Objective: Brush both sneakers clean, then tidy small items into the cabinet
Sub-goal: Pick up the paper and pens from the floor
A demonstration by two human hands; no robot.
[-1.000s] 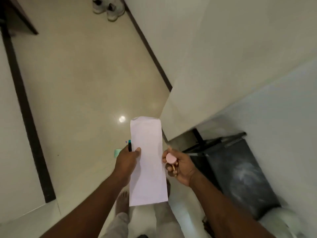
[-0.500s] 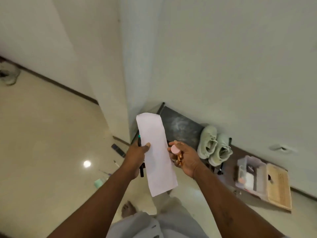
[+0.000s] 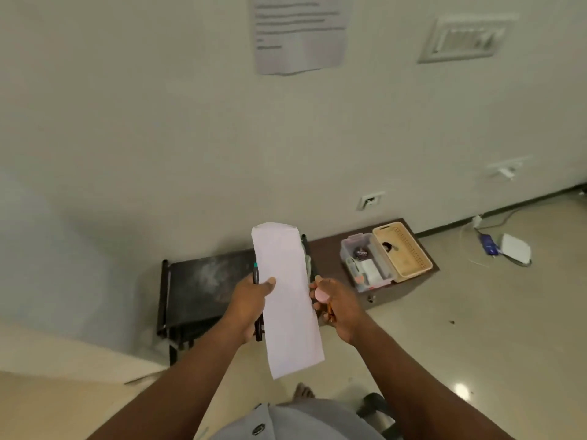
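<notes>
My left hand [image 3: 249,304] grips a long white folded paper [image 3: 286,296] together with a black pen [image 3: 256,300] that has a teal tip. My right hand [image 3: 336,304] is closed around a small round pink item [image 3: 322,295] and a thin orange-brown object below it. Both hands are held in front of me, above a low black rack [image 3: 197,287] against the wall. The sneakers are hidden behind the paper. To the right of the rack sits a clear plastic box [image 3: 365,262] with small items inside and a beige perforated basket [image 3: 403,250] beside it.
The box and basket rest on a low dark brown board [image 3: 327,252] along the wall. A white device [image 3: 514,249] with a blue part and cables lies on the floor at far right. A printed sheet [image 3: 298,33] and switch panel [image 3: 467,38] hang on the wall.
The view has swung right and upward: the wall, box and basket now fill the centre, and the sneakers are no longer seen. Both hands keep the same hold on their items.
</notes>
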